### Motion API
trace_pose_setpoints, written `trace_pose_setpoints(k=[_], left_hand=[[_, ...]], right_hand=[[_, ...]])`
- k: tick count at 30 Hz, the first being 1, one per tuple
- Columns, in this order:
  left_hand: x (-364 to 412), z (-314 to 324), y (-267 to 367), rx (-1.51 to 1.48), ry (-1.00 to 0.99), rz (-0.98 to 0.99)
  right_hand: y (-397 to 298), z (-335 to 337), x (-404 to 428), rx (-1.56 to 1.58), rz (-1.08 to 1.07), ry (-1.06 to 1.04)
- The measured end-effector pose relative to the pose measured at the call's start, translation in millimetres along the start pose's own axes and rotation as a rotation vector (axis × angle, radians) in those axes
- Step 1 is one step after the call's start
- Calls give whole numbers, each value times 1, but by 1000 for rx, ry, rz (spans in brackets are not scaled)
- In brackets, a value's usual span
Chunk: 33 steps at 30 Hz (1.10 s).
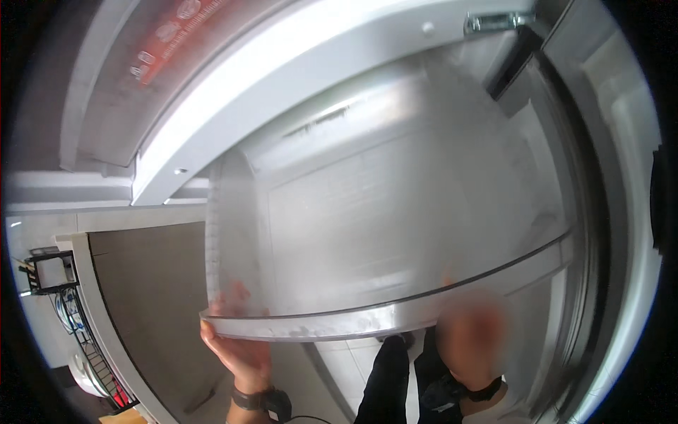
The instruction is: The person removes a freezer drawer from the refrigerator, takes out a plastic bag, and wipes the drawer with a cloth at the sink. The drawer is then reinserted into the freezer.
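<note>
A clear plastic refrigerator drawer (365, 212) stands pulled out below a white refrigerator frame (296, 85). No contents show inside it. My left hand (243, 352) grips the drawer's front left corner, its thumb outside and its fingers seen blurred through the plastic. Farther right, my right hand (471, 334) is at the front rim (328, 323); it is blurred, and a bit of finger shows just behind the rim. Both wrists wear dark bands.
Above the frame is another clear drawer (111, 116) with a red printed strip. The open refrigerator door (588, 212) stands at the right. A black wire rack (95, 355) with dishes is at the far left. My legs and pale floor tiles (339, 365) show below.
</note>
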<state>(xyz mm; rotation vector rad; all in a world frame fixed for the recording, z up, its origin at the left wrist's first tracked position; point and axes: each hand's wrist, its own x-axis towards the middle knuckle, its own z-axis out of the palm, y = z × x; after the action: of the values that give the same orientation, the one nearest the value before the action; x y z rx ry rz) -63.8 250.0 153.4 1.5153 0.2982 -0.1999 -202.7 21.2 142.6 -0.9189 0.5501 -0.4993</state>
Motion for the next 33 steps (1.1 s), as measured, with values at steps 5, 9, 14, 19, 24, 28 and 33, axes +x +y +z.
trace_pose_setpoints(k=[5, 9, 14, 19, 24, 28, 33], left_hand=[[-6, 0, -5, -21, 32, 24], [-2, -2, -13, -87, 52, 36], [-2, -9, -16, -52, 45, 36], [-16, -13, -19, 113, 69, 30], [-11, -26, -49, 49, 128, 42], [-20, -29, -76, -5, 116, 120], [-14, -52, -118, 1, 206, 125]], right_hand=[[12, -20, -9, -260, 22, 11], [5, -12, -3, -283, 19, 103], [5, -6, -3, -82, 38, 97], [21, -18, -23, 120, 171, 180], [39, -41, -26, 22, 96, -9], [49, -64, -31, -43, 146, -48], [81, -75, -35, 21, 322, 69]])
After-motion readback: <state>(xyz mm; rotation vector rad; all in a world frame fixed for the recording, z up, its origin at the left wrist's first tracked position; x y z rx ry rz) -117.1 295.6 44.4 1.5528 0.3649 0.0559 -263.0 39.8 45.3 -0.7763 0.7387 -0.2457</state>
